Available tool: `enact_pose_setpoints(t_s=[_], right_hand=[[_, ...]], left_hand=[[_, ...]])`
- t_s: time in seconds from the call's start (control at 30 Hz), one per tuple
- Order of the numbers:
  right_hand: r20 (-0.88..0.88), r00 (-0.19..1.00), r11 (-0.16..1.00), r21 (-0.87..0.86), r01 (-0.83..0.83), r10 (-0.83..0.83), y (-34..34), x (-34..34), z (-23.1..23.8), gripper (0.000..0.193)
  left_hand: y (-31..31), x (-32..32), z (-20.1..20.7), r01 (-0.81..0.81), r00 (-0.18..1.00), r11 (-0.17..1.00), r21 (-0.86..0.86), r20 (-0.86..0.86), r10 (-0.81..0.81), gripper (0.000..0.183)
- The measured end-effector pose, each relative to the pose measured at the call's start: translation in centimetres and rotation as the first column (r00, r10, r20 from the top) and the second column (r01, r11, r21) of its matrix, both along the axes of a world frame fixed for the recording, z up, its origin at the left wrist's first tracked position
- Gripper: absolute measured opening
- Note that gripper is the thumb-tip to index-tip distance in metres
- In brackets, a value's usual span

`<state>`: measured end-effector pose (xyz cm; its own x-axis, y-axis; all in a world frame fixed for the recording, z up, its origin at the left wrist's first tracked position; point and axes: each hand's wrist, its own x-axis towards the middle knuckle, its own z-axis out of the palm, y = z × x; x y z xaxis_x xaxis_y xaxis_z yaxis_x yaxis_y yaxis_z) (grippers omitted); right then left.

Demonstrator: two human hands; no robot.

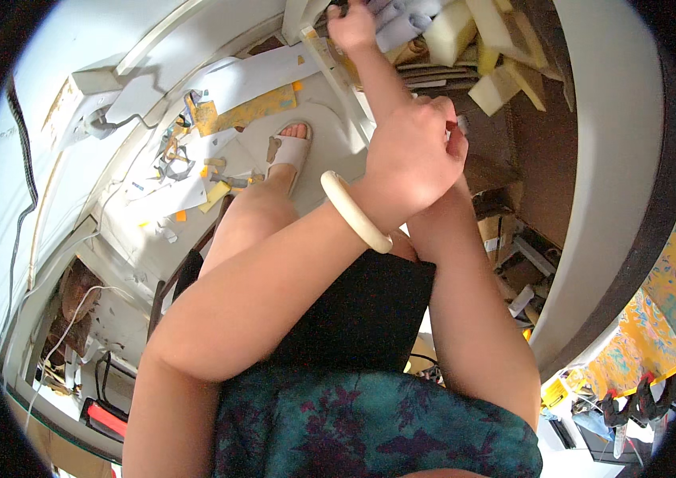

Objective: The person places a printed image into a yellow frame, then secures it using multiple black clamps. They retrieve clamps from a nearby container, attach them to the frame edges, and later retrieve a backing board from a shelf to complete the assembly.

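Note:
My left hand [416, 151], with a cream bangle [354, 211] at its wrist, lies across my right arm near the middle of the view. Its fingers are curled closed, and a small pale-grey thing [463, 124] peeks out by their tips, too little of it to name. From under that hand my right arm stretches away to the top edge, where my right hand [351, 29] is closed around a dark thing [338, 9]. Most of that thing is cut off by the frame's edge.
Yellowish foam blocks [447, 33] and rolled paper [406, 28] fill a shelf at the far right. Scraps and yellow patterned strips [254, 110] litter the floor by my sandaled foot [289, 151]. A curved pale table edge [617, 159] runs down the right. Clamps [633, 406] hang lower right.

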<state>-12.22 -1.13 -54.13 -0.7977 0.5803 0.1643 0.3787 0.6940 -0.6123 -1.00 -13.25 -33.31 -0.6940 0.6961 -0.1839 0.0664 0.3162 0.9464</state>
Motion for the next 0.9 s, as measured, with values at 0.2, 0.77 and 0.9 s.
enact_pose_setpoints(t_s=[0.2,0.77,0.9], right_hand=[[-0.039,0.995,0.994,-0.055,-0.093,0.091,-5.6,13.0,6.0,0.021],[0.308,0.879,0.931,0.146,0.334,-0.364,0.1,18.3,2.5,0.036],[0.302,0.872,0.922,0.143,0.359,-0.386,0.3,17.8,2.8,0.040]], left_hand=[[-1.1,0.5,-1.2,0.097,0.994,0.995,0.020,-0.061,-0.096,0.015],[-0.4,2.5,0.1,0.239,0.970,0.971,-0.010,-0.041,-0.240,0.021],[0.3,2.8,-0.3,0.215,0.975,0.977,0.018,-0.054,-0.213,0.020]])
